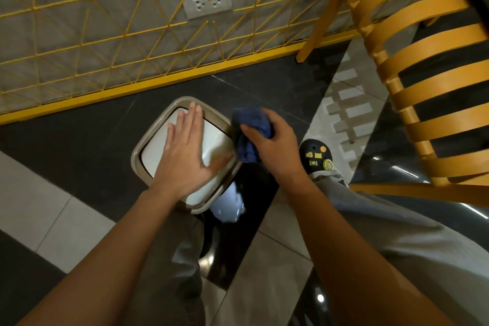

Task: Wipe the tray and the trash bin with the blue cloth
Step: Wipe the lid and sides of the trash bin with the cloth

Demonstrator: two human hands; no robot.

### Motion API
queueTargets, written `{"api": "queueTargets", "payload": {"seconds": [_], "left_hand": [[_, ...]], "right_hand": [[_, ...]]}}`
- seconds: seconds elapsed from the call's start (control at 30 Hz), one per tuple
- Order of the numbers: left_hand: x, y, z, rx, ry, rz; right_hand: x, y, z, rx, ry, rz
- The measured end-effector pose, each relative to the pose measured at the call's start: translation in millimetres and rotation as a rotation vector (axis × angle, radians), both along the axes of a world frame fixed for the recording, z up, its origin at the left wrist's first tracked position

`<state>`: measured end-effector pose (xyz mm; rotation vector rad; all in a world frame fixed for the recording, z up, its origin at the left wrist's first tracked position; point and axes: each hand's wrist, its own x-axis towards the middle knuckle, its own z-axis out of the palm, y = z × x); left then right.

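The trash bin (185,152) stands on the dark floor (79,140) near the yellow wire fence (105,42), seen from above. My left hand (185,156) lies flat and open on its white lid (211,140), steadying it. My right hand (275,145) grasps the bunched blue cloth (251,132) against the bin's right rim. I judge firm strokes along the rim work best, pressing lightly so the lid doesn't swing. No tray shows.

Two bare forearms with no sleeves, watch or rings, ending in the left hand (185,159) and right hand (275,145). Loose grey trousers (383,233). A black clog (316,156) with yellow charms, one a lemon slice.
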<state>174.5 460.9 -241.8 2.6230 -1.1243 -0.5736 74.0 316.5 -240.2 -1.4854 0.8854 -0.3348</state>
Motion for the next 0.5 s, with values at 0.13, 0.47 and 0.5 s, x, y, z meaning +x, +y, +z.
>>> {"api": "queueTargets", "payload": {"seconds": [0.13, 0.47, 0.5], "left_hand": [[2.3, -3.9, -6.6, 0.055, -0.061, -0.068], [-1.5, -2.8, -10.7, 0.064, -0.131, -0.059], [-1.3, -2.7, -10.4, 0.065, -0.127, -0.059]], "right_hand": [[28.0, 11.4, -0.2, -0.188, 0.075, 0.244], [36.8, 1.5, -11.2, 0.159, 0.243, 0.048], [36.0, 2.5, -11.1, 0.165, 0.248, 0.046]]}}
